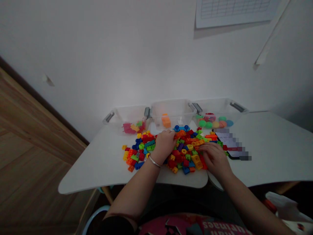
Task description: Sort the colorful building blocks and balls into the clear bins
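A heap of colourful plastic building bricks [181,156] is spread over the front of the white table. My left hand [165,145], with a bracelet at the wrist, reaches into the middle of the heap. Its fingers are curled down beside an orange brick [181,133], and whatever they hold is hidden. On the heap's right side lies my right hand [216,158], its fingers stretched out over the bricks, the tips by a yellow-orange brick [199,143]. Behind the heap stands a blue wheeled base [181,128].
Three clear bins line the wall: the left bin [129,111] has pink and mixed pieces, the middle bin [171,106] an orange piece, the right bin [212,103] coloured round pieces. A clipboard [233,156] lies right of the heap. The white table [97,166] has rounded front corners.
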`<state>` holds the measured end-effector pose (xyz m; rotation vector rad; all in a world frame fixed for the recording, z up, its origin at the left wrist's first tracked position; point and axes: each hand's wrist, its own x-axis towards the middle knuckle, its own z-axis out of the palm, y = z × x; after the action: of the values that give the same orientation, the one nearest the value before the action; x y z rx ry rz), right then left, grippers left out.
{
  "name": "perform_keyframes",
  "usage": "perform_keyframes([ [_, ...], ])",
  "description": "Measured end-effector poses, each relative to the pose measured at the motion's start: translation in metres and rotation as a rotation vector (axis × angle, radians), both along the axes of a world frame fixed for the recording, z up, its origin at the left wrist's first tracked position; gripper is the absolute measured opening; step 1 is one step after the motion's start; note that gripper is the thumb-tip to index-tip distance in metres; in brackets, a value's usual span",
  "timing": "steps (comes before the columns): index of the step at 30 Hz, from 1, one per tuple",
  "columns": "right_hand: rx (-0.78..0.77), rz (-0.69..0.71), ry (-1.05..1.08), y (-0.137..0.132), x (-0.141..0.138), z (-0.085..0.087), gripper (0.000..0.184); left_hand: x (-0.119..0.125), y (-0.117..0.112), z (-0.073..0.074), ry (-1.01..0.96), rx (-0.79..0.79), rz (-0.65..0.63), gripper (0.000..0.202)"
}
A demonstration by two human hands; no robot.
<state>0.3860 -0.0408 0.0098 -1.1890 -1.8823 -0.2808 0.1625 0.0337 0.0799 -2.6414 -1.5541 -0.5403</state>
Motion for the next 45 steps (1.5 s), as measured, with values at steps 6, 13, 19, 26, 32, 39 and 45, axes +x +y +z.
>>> perform_keyframes([
  [6, 0.007, 0.003, -0.015, 0.001, 0.001, 0.000, 0.017, -0.008, 0.003, -0.003, -0.165, 0.048, -0.031, 0.003],
  [13, -0.002, 0.004, 0.004, 0.000, 0.001, 0.000, 0.018, -0.030, 0.004, 0.006, -0.498, 0.250, 0.054, 0.008],
  [19, -0.022, -0.009, 0.020, 0.000, 0.000, 0.001, 0.019, -0.072, 0.020, 0.016, -0.982, 0.577, 0.347, 0.021],
  [26, -0.019, 0.007, 0.010, 0.000, 0.001, 0.000, 0.018, -0.126, 0.053, 0.030, -0.732, 0.500, 0.483, 0.015],
  [32, -0.022, -0.002, 0.014, 0.001, 0.001, -0.002, 0.018, -0.130, 0.055, 0.036, -0.416, 0.434, 0.522, 0.024],
  [39, -0.028, 0.003, 0.014, 0.001, 0.000, -0.001, 0.019, -0.129, 0.061, 0.033, -0.292, 0.323, 0.621, 0.028],
  [45, -0.034, -0.004, 0.031, 0.001, 0.000, -0.001, 0.019, -0.128, 0.061, 0.032, -0.242, 0.318, 0.641, 0.028],
])
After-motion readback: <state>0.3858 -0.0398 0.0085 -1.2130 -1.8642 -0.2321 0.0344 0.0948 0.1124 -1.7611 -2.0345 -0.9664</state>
